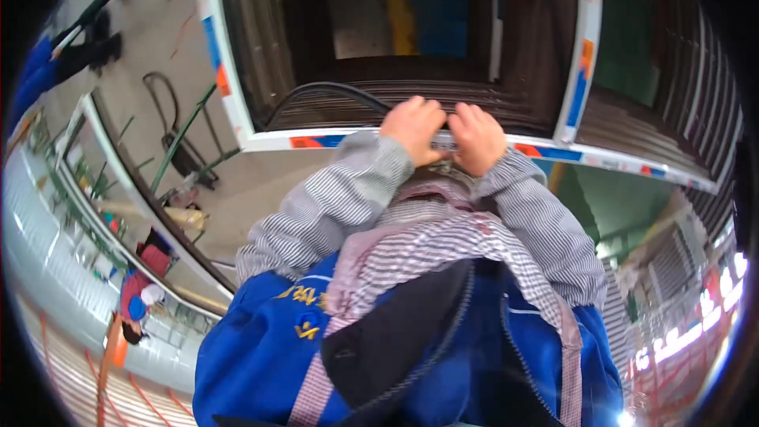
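A white window frame with blue and orange protective tape lies in front of me, its near rail running left to right. My left hand and my right hand sit side by side on the middle of that near rail, fingers curled over its inner edge and pressing on it. A black rubber seal strip curves from the left inside the frame toward my hands. My striped sleeves and blue vest fill the lower middle of the view.
A second white frame leans at the left beside green metal stands. Another person in blue is at the upper left. A red and blue figure crouches at the lower left.
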The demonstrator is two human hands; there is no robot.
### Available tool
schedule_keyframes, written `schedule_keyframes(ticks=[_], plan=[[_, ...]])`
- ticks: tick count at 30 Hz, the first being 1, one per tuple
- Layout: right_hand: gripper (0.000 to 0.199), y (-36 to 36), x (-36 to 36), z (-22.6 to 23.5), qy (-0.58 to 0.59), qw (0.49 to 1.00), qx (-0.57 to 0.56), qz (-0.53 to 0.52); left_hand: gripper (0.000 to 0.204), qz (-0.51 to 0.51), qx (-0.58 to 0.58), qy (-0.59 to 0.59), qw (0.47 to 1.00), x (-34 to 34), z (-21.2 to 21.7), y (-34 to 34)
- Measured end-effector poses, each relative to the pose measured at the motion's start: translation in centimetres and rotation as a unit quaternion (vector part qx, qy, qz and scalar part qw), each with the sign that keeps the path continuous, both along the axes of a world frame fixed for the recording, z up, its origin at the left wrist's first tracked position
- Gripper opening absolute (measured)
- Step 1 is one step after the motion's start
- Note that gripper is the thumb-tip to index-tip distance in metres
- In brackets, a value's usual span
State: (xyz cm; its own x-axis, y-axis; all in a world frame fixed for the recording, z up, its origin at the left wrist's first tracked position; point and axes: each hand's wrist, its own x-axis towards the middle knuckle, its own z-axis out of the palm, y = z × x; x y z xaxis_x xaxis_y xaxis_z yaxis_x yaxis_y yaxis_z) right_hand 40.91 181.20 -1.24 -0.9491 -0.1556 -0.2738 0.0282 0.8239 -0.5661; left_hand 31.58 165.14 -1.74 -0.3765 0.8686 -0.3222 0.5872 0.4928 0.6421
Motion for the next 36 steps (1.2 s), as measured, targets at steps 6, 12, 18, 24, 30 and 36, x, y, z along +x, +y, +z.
schedule_keyframes(ticks=[6,12,18,24,30,36], plan=[[0.042,-0.1,-0.6,0.3,-0.019,0.999,0.005,0.033,0.051,-0.021,-0.020,-0.008,1.000,0.0,0.1,-0.2],[0.048,1.3,-0.5,1.0,-0.031,0.999,-0.008,0.031,0.051,0.002,-0.017,0.027,0.999,-0.8,0.9,-1.1],[0.024,5.8,-2.1,0.0,-0.221,0.970,-0.101,-0.026,0.025,-0.045,-0.233,-0.025,0.971,-6.2,1.1,-2.3],[0.021,5.6,-3.1,1.0,-0.239,0.970,-0.043,0.022,0.025,-0.021,-0.355,-0.065,0.932,-5.8,2.5,-1.4],[0.030,2.0,-5.1,-1.1,-0.146,0.976,-0.160,-0.010,0.023,0.118,-0.156,0.052,0.979,-1.3,0.1,-3.9],[0.050,-8.7,-13.8,-5.1,-0.125,0.943,-0.307,-0.021,0.037,0.144,-0.173,0.034,0.974,-0.7,-0.3,-3.8]])
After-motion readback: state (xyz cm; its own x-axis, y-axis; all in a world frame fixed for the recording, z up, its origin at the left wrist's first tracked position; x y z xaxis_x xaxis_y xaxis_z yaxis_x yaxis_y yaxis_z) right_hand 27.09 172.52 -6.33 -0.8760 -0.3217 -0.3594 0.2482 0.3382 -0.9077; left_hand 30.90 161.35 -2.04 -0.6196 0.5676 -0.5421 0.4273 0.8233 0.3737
